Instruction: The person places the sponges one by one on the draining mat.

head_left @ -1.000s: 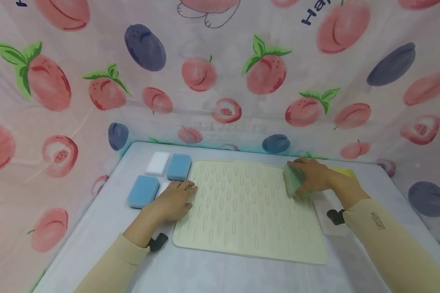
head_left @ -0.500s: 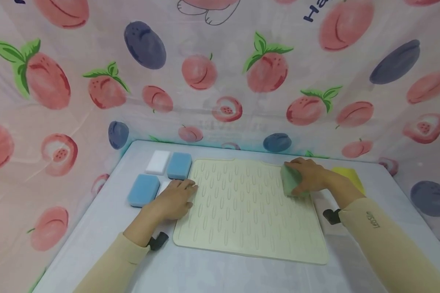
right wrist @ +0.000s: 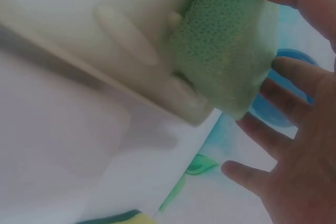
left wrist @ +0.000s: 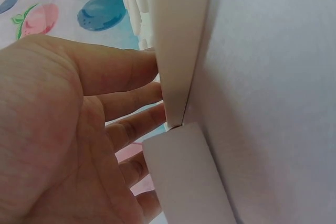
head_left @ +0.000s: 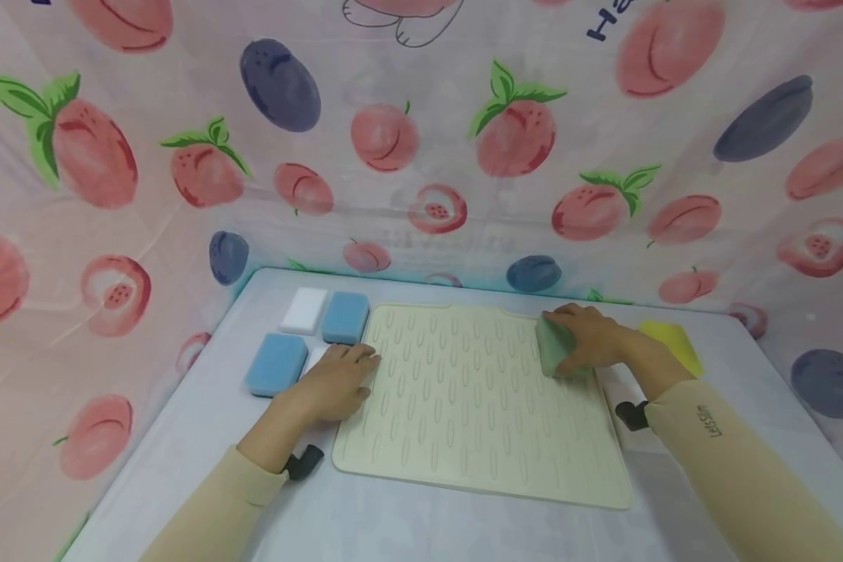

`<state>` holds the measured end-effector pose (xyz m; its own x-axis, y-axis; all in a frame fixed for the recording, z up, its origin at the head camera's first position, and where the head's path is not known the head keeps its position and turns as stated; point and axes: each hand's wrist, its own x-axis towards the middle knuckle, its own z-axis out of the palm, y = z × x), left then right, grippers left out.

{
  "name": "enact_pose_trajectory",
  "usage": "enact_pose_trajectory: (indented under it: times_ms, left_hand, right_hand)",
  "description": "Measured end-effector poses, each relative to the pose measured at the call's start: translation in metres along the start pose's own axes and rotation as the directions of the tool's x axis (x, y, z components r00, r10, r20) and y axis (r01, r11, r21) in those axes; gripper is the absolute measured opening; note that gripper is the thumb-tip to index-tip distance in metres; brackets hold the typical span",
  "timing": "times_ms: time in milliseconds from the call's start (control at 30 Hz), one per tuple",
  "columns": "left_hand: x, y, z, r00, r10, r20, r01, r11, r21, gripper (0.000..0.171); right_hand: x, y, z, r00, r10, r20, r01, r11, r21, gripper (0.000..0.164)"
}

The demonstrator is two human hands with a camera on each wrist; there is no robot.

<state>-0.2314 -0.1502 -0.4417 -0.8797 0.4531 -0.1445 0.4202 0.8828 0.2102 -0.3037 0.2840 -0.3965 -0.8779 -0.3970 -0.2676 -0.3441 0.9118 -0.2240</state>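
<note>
A cream drying mat point(head_left: 478, 421) with raised oval ridges lies flat on the white table. My left hand point(head_left: 337, 382) rests at its left edge; in the left wrist view, the thumb and fingertips of the left hand point(left wrist: 68, 119) touch the mat's side, beside the end of a white block point(left wrist: 184, 177). At the mat's back right corner, my right hand point(head_left: 590, 336) holds a green sponge point(head_left: 555, 347). The right wrist view shows this porous sponge point(right wrist: 220, 45) standing over the ridges, between the thumb and fingertips of the right hand point(right wrist: 304, 108).
Left of the mat sit two blue sponges point(head_left: 276, 364) and a white block point(head_left: 304, 311); another is partly hidden behind my left hand. A yellow sponge point(head_left: 674, 343) lies beyond my right wrist, and a white block point(head_left: 635, 437) beside the mat's right edge. A fruit-print curtain point(head_left: 435, 156) hangs behind.
My right hand has shifted slightly left with the green sponge, mostly in the first half second, uncovering more of the yellow sponge. My left hand stays at the mat's left edge.
</note>
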Motion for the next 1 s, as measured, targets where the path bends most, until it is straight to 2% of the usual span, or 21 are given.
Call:
enact_pose_trajectory:
  times_ms: [533, 1000]
  left_hand:
    - [0.001, 0.000, 0.000, 1.000, -0.007, 0.016, 0.007, 1.000, 0.005, 0.057]
    - [-0.001, 0.001, -0.001, 1.000, -0.006, 0.014, 0.006, 1.000, -0.007, 0.058]
  right_hand:
    - [0.001, 0.001, 0.005, 1.000, 0.020, 0.019, -0.020, 0.999, 0.031, 0.109]
    - [-0.012, 0.004, 0.002, 1.000, -0.001, -0.031, 0.002, 0.999, 0.034, 0.111]
